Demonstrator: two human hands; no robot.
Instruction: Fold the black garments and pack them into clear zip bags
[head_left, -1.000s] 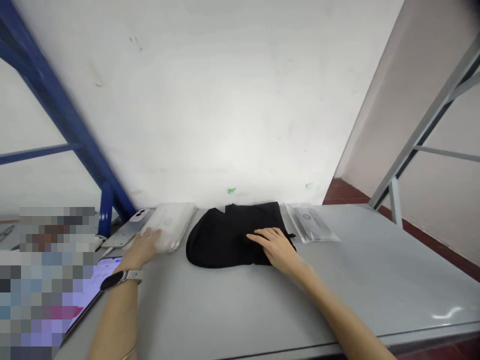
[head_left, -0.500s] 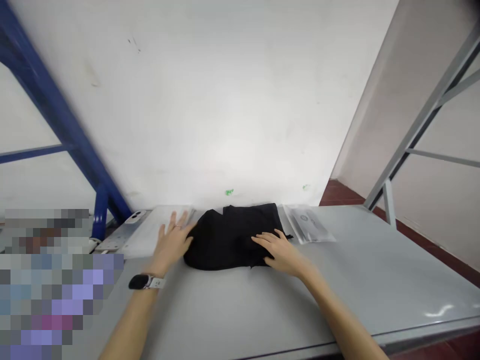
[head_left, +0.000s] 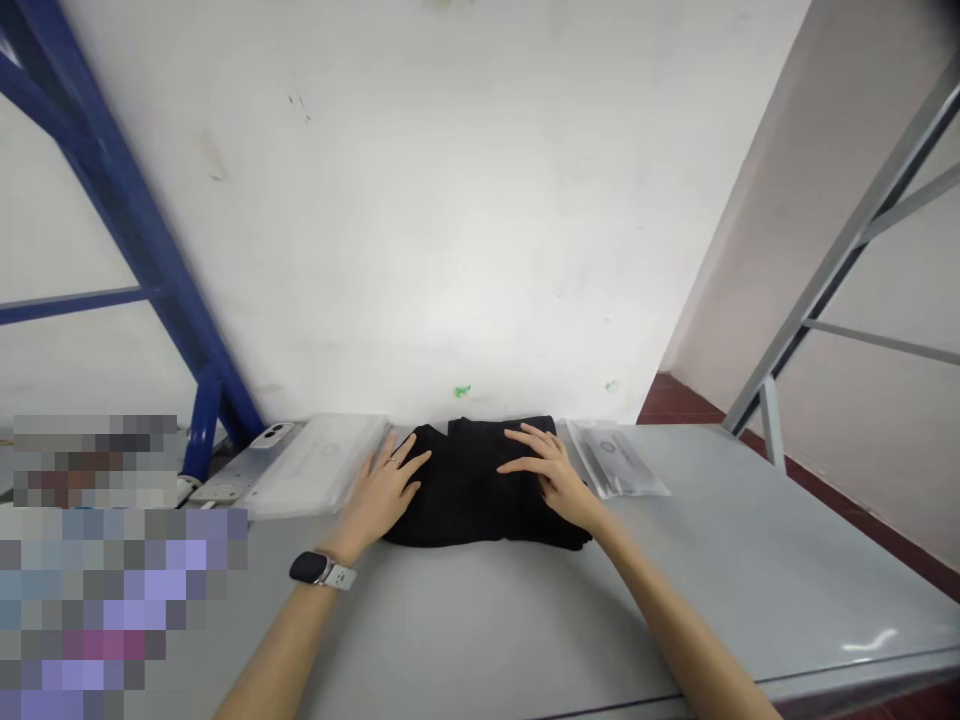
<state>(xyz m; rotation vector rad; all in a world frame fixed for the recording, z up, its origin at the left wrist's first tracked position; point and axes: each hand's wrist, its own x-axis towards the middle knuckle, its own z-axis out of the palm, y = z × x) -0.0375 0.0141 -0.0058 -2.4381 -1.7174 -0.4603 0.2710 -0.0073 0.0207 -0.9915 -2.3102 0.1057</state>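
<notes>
The front edge of a grey table (head_left: 450,640) is crossed by both forearms, and a dark-faced watch (head_left: 311,568) with a pale strap is worn on the left wrist. Farther in, a black cloth (head_left: 472,490) is laid flat on the table between the hands, near the wall. Its left end is partly covered by the left hand (head_left: 379,500), whose fingers are spread and held loose, palm down; a ring is worn on one of them. Its right part is covered by the right hand (head_left: 555,475), also palm down, with the fingers fanned out and released. How firmly the cloth is pressed by either hand cannot be told.

Just beside the left hand, a stack of clear plastic bags (head_left: 322,465) is placed, and a phone (head_left: 240,468) is set along its left side, camera side up. To the right of the cloth, a clear bag with dark print (head_left: 619,460) is laid flat. The table is backed by a white wall (head_left: 480,200) marked with green specks. It is flanked by a blue frame (head_left: 154,250) on the left and a grey frame (head_left: 832,250) on the right.
</notes>
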